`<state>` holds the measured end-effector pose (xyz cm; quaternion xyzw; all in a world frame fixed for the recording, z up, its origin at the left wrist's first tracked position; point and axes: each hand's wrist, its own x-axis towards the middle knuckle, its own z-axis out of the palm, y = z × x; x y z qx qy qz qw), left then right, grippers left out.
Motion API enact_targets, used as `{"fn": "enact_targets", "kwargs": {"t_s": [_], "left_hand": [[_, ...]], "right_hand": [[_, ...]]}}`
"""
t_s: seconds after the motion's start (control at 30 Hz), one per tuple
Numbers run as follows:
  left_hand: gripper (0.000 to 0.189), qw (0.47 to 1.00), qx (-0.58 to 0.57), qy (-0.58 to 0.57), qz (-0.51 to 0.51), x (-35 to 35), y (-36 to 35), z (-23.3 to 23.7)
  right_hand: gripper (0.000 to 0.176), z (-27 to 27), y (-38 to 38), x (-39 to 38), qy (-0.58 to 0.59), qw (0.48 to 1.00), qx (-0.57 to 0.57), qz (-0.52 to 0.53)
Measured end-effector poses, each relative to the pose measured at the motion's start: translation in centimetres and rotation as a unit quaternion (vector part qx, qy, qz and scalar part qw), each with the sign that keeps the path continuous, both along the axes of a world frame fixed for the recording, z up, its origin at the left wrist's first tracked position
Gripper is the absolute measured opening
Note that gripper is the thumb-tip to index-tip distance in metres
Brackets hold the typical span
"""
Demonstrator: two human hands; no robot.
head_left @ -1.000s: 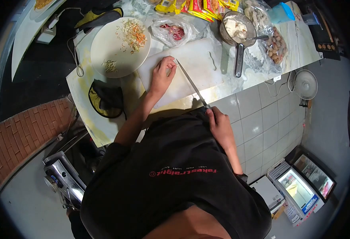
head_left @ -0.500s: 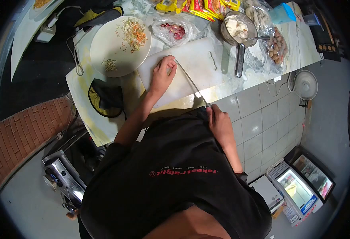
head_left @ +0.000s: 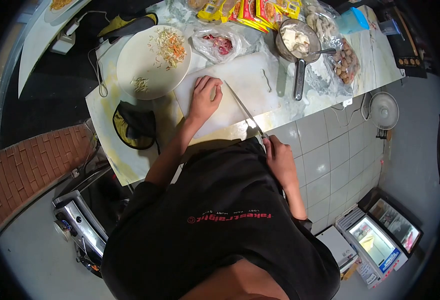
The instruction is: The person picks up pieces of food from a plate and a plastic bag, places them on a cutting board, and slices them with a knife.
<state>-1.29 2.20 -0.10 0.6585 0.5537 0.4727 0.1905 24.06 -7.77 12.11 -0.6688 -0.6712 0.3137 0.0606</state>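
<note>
My right hand (head_left: 281, 159) is closed round the handle of a long, thin knife (head_left: 241, 105) at the table's front edge. The blade points up and left across the white cutting board (head_left: 240, 72), its tip just right of my left fingertips. My left hand (head_left: 206, 97) rests over the board's left part with fingers curled and the thumb bent towards them. Whatever they pinch, if anything, is too small to make out. A thin greyish strip (head_left: 266, 80) lies on the right of the board. Left of it, a white plate (head_left: 130, 57) holds shredded vegetables (head_left: 171, 48) and a small pale pile (head_left: 140, 84).
Behind the board sits a plastic bag with sliced red onion (head_left: 221, 44). A saucepan (head_left: 300, 75) with white contents and a spoon stands right, beside bagged brown balls (head_left: 346, 62). Yellow and red packets (head_left: 260, 14) lie at the back. A black-yellow cloth item (head_left: 135, 127) lies front left.
The knife and my right hand have shifted slightly right and towards me, so the tip has drawn away from my left fingertips. The view has moved a little.
</note>
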Motion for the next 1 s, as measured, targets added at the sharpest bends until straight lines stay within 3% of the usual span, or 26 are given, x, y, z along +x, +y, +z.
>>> {"fn": "enact_targets", "kwargs": {"t_s": [0.1,0.17,0.27,0.37,0.57,0.67,0.83,1.0], "left_hand": [[0.020,1.000,0.013,0.028,0.004,0.2,-0.1,0.2],[0.019,0.999,0.015,0.027,0.013,0.4,-0.1,0.6],[0.017,1.000,-0.005,0.027,0.015,0.8,0.0,1.1],[0.018,0.997,-0.002,0.079,-0.024,0.9,0.4,1.4],[0.014,0.986,-0.019,0.163,-0.041,1.0,1.5,0.8],[0.011,0.984,-0.013,0.178,-0.029,0.9,2.1,1.4],[0.012,0.996,0.020,0.089,-0.012,-0.5,4.9,3.1],[0.010,0.996,0.042,0.074,0.023,-1.7,9.3,6.5]], "right_hand": [[0.031,0.1,0.1,0.3,0.072,0.996,0.040,-0.017],[0.035,1.9,0.6,0.2,0.122,0.990,-0.051,-0.057],[0.037,1.1,0.5,1.1,0.155,0.984,-0.063,-0.063],[0.038,1.7,0.6,1.3,0.154,0.979,-0.103,-0.088],[0.038,0.2,-0.6,1.9,0.205,0.974,-0.041,-0.086],[0.040,0.8,-0.4,2.0,0.181,0.977,-0.066,-0.088],[0.041,0.5,-0.6,2.4,0.190,0.975,-0.068,-0.095],[0.042,0.4,-0.6,2.6,0.197,0.973,-0.071,-0.095]]}}
